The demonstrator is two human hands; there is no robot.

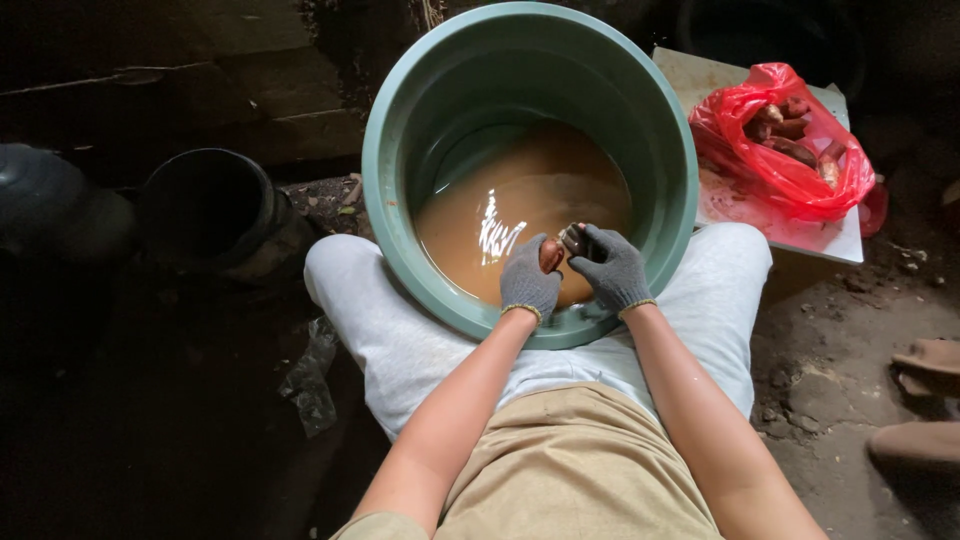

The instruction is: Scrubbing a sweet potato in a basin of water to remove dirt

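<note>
Two gloved hands meet over a large round green plastic basin (400, 150) that sits between the person's knees, part-filled with muddy brown water (520, 200). The left hand (528, 282), in a grey knit glove, has its grip curled around a small reddish-brown root, seemingly a sweet potato (551, 254), held just above the water near the basin's near wall. The right hand (612, 268), gloved the same way, presses its grip against the far end of that root, with a dark patch showing between thumb and fingers; whether that is part of the root or a small scrubbing piece I cannot tell.

To do this washing well, my judgement is that the root should be dipped and turned steadily in the left grip while the right rubs along its length, working the dirt out of creases and ends, and kept low over the water so splashes stay inside the basin. The wet gloves probably make it slippery, so a firm wrap looks wiser than a fingertip pinch.

To the right, well apart from the hands, a red plastic bag (790, 175) holding more brown roots lies on a pale flat board (800, 235). A dark round bucket (205, 205) stands on the dirt floor (840, 400) to the left.
</note>
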